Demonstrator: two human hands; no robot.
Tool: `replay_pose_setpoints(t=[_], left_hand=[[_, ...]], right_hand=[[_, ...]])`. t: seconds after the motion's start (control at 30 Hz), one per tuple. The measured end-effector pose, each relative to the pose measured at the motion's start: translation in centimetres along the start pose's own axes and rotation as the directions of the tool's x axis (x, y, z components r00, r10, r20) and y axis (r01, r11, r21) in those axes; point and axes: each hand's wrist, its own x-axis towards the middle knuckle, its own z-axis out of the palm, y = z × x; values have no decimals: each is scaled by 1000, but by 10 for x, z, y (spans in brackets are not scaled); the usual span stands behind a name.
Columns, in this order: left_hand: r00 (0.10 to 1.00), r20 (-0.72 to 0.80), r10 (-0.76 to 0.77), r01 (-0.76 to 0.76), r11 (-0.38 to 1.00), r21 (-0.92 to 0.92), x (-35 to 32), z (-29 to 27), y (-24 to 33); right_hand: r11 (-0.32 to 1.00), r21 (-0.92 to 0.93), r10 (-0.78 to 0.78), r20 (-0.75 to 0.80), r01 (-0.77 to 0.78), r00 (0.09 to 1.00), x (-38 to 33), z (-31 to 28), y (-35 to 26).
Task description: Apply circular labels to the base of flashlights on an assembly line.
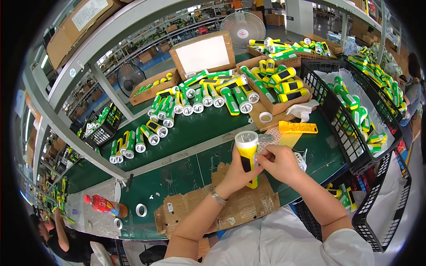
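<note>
A yellow flashlight (pixel 246 142) with a white head rim and a dark panel on its body stands nearly upright, lens upward, in my left hand (pixel 235 174). That hand's fingers are wrapped round the body. My right hand (pixel 282 163) is closed in a pinch against the flashlight's right side; whatever its fingertips hold is too small to make out. Just beyond the right hand lie a pale sheet with small dots (pixel 288 139) and an orange-yellow plastic piece (pixel 298 127). Under my forearms a torn piece of cardboard (pixel 191 213) covers the bench edge.
Rows of green and yellow flashlights (pixel 195 105) rest on the green bench (pixel 182 177). A cardboard box of flashlights (pixel 310 93) stands ahead, a black crate (pixel 350 153) at right. Tape rolls (pixel 140 210) and a red-capped bottle (pixel 104 205) lie at left. Metal frame posts (pixel 88 137) cross the left.
</note>
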Motion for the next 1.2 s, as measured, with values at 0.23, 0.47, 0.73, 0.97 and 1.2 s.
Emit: replay_pose_setpoints(t=[0.23,0.47,0.73,0.97,1.2], left_hand=[[944,-305,-123,145,988,53,21,-36,-18],[906,-136,-401,297,830,-473,14,-36,-22],[721,501,-479,630,152,-761,4,-40,-50],[668,485,-564,686,216,-695,-1,-28,-33],[775,334,-536,613,513,-601,6,-31,-41]], right_hand=[[990,-3,-139,-133,140,981,-11,7,10],[999,-28,27,288,-20,957,-22,21,65],[807,-396,-462,38,438,886,12,8,2],[286,-510,-797,343,811,497,38,15,-22],[409,-543,-702,326,734,633,27,19,-1]])
